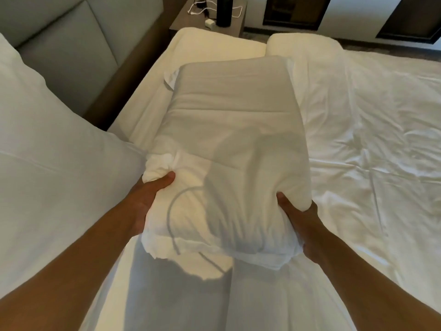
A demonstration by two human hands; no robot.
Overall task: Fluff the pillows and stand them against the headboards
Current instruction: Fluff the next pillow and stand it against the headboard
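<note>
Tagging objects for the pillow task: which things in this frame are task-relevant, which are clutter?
Task-relevant:
held pillow, gripped by left hand and right hand
second pillow
headboard

Clutter:
black bottle
white charger
cable
nightstand
rumpled sheet

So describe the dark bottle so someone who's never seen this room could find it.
Look past the white bed to the brown wooden nightstand at its far end. The tall black cylindrical bottle stands there upright, the only dark tall thing among white cables and a white charger.
</note>
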